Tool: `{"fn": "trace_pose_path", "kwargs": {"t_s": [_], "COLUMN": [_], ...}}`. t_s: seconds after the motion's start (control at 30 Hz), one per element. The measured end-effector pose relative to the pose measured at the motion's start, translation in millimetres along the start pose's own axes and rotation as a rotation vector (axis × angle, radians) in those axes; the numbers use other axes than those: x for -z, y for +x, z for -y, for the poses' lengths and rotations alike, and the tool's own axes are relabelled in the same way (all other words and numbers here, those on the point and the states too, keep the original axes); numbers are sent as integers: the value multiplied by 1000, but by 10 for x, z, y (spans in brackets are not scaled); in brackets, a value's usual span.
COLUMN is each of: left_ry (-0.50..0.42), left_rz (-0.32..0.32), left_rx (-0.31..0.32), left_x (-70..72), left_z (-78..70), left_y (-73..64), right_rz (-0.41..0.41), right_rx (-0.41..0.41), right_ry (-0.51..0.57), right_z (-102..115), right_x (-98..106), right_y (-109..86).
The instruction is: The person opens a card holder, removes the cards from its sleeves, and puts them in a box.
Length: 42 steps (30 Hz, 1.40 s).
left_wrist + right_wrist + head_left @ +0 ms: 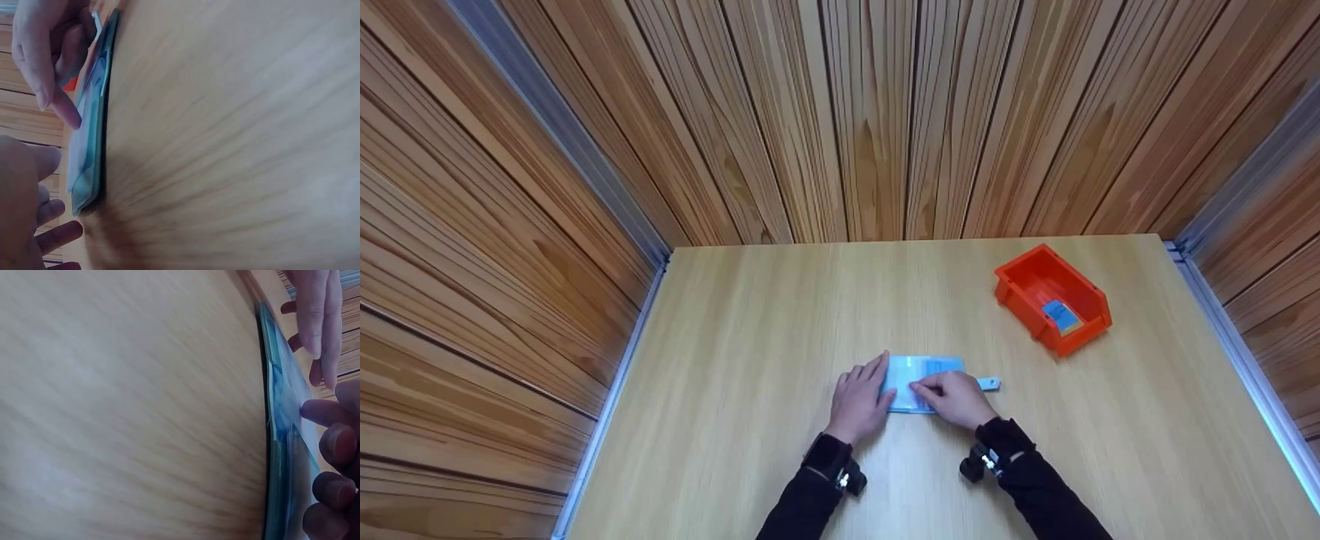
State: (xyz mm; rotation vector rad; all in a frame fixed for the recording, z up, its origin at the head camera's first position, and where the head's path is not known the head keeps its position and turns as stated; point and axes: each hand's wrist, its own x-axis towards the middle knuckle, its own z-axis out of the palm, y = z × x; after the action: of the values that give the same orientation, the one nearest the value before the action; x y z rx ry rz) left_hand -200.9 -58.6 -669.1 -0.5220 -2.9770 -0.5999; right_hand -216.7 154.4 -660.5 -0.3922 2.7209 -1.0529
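A light-blue card holder (905, 366), flat with a shiny clear cover, lies on the table in front of me. A short blue strap (990, 383) sticks out at its right side. My left hand (859, 401) lies along its left edge, fingers fairly straight and thumb near the lower left corner. Over its middle is my right hand (958, 397), fingers curled. One right fingertip touches a whitish sheet (293, 374) on top of the holder in the right wrist view. Whether the right fingers pinch the sheet is hidden. The holder's edge (97, 169) shows in the left wrist view.
An orange bin (1018, 289) stands at the back right of the wooden table (720, 360). Inside it lies a small flat blue-and-tan thing (1062, 316). Wood-panelled walls (870, 127) with metal corner rails rise behind and at both sides.
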Motion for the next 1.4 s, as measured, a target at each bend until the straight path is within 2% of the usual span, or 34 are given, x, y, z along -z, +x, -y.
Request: {"fn": "trace_pose_path", "kwargs": {"t_s": [0.2, 0.33, 0.6, 0.77, 0.9, 0.97, 1.17, 1.4], "left_ry": [88, 116, 108, 105, 127, 133, 116, 97], "left_rz": [-4, -5, -3, -2, -38, -44, 5, 19], "left_rx": [-29, -40, -34, -32, -60, -64, -40, -31], "left_x": [-75, -89, -69, -68, -102, -110, -96, -81], "left_z": [-13, -31, -45, -25, -20, -23, -32, -42], "left_y": [-15, -18, -10, -19, -17, -13, -20, -45], "right_rz": [-7, -18, -119, -76, -73, -63, 1, 30], "right_rx": [-7, 1, -26, -49, 2, 1, -80, -64], "right_ry": [-4, 12, 59, 40, -43, -89, -164, -201], "right_z": [6, -19, -106, -145, -185, -212, -330, -469], "right_x": [4, 22, 188, 209, 218, 263, 420, 481], "right_y": [-19, -30, -63, -86, -107, -124, -202, -254]}}
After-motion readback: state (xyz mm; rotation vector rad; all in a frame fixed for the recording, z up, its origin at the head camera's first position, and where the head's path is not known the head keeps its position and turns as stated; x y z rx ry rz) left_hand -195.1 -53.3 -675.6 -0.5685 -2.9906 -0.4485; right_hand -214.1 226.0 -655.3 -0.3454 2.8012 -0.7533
